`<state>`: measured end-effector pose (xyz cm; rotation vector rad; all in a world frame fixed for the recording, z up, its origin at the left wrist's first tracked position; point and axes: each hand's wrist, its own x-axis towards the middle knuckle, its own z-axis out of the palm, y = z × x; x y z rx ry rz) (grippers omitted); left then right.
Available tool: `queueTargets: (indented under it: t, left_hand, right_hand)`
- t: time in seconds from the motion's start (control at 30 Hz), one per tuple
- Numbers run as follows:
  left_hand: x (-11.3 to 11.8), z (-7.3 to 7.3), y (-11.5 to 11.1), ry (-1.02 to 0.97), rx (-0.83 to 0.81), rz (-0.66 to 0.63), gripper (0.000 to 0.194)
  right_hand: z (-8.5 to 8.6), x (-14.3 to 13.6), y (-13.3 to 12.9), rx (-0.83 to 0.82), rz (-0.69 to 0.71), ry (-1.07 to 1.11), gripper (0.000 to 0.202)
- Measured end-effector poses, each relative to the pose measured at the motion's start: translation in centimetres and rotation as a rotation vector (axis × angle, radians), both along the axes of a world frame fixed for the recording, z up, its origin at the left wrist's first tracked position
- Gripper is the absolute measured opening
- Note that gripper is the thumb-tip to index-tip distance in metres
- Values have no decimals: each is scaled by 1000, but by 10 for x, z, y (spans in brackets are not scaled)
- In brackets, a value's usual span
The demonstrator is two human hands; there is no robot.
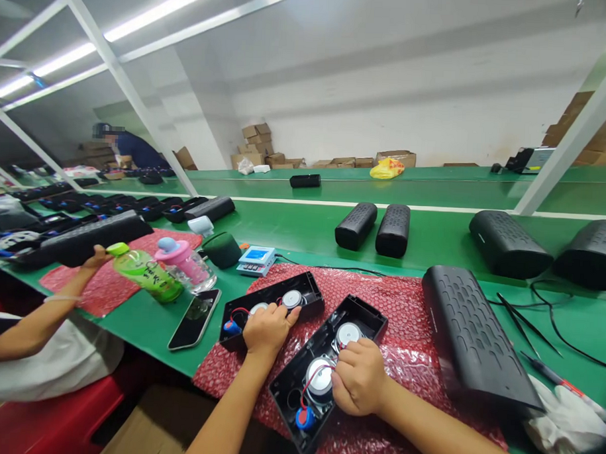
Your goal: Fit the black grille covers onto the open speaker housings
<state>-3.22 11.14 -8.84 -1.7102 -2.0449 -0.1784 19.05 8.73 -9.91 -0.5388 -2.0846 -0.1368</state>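
Slanting near-left to far-right: both open cases. Right case [303, 357] left of curled right hand [358, 376]; left case [271, 292] beyond curled left hand [268, 330]. Cannot tell what fingers pinch.

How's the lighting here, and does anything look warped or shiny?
Head view: the ceiling light strip glares white at upper left; red bubble wrap glints; soft grey bands cross the wall; white posts splay outward towards their tops, perhaps wide-lens distortion.

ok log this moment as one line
left hand: at left open speaker housing | right hand: at right open speaker housing | beneath: red bubble wrap
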Motion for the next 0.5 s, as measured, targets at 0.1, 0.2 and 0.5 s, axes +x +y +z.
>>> queueTargets:
  t: [0.1,0.2,0.5]
  left_hand:
    - [2,4,-1,-17,-38,13,56]
    - [6,11,-3,-40,-85,26,55]
    - [37,38,24,-199,-253,131,47]
  right_hand:
    - [0,0,3,-4,7,-15,33]
    - [-1,3,8,-11,6,-56,34]
    - [31,16,7,-202,-279,-208,47]
